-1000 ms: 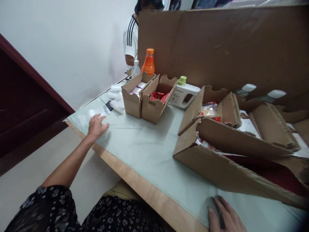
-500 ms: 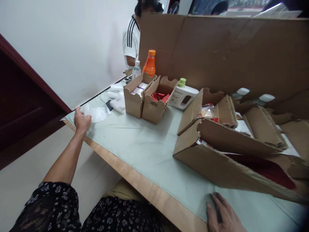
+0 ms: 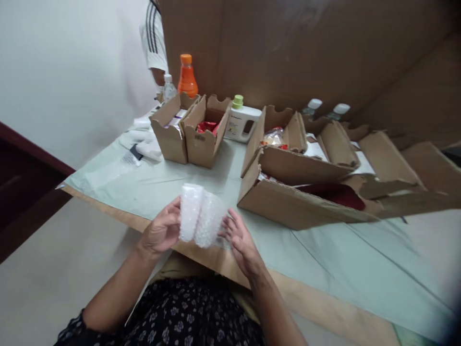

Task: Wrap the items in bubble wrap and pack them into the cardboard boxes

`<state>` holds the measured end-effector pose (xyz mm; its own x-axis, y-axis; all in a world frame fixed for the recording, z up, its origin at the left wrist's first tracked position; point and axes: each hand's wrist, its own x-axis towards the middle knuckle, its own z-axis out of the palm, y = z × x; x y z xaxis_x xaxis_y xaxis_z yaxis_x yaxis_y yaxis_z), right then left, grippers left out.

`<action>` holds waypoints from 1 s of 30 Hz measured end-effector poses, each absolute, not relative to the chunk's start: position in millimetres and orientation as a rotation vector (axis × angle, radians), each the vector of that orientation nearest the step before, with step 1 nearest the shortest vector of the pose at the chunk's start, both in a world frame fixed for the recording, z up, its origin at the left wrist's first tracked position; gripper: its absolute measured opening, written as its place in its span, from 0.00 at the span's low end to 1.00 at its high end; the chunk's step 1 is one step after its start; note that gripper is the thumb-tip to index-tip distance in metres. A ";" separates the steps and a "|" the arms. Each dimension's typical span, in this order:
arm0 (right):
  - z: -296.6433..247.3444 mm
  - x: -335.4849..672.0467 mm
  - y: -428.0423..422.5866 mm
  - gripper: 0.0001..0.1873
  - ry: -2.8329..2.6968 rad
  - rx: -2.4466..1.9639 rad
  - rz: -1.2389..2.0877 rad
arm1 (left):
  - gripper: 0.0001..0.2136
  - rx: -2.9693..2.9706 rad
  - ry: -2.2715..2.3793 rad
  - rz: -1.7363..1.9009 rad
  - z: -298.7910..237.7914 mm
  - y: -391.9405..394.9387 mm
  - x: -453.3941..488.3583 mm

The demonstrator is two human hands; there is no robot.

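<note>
Above the table's front edge, a folded piece of clear bubble wrap (image 3: pixel 207 216) is held up in two layers. My left hand (image 3: pixel 162 228) grips its left side, thumb in front and fingers partly hidden behind. At the right side of the wrap is my right hand (image 3: pixel 242 240), its fingers spread and slightly curled; whether the fingertips touch the wrap I cannot tell. Past the wrap stand two narrow cardboard boxes, the left box (image 3: pixel 175 146) with white packages inside and the right box (image 3: pixel 198 153) with red packages.
A white jug with a green cap (image 3: pixel 239 125) stands behind, with an orange bottle (image 3: pixel 187 79) farther left. Several open cardboard bins (image 3: pixel 288 209) fill the right side. More clear plastic wrap (image 3: pixel 149 146) lies at left. A tall cardboard panel (image 3: pixel 270 53) rises behind; a person's sleeve (image 3: pixel 153 36) shows beyond.
My left hand has brought the bubble wrap from the table's left end to the middle. My right hand has lifted off the table and come beside it. The view has shifted.
</note>
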<state>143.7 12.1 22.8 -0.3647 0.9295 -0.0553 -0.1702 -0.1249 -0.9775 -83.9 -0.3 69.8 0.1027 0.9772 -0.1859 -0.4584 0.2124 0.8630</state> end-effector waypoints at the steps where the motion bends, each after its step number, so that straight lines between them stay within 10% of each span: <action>1: 24.0 139.2 14.4 0.52 -1.194 -0.902 1.682 | 0.23 0.717 0.887 1.163 62.9 0.4 -72.7; 11: 61.0 194.0 24.4 0.12 -1.476 -1.234 1.069 | 0.31 1.363 1.307 1.324 46.6 14.0 -82.9; 15: 95.2 191.4 18.6 0.09 -1.928 -1.099 0.920 | 0.35 2.005 1.084 0.920 82.0 31.7 -50.4; 20: 117.5 214.9 -3.5 0.07 -1.926 -1.135 0.616 | 0.04 2.070 0.776 0.364 69.6 63.0 -32.0; 30: 63.5 306.8 -48.1 0.15 -1.155 -1.659 0.349 | 0.07 1.655 1.055 0.270 64.9 59.7 -101.4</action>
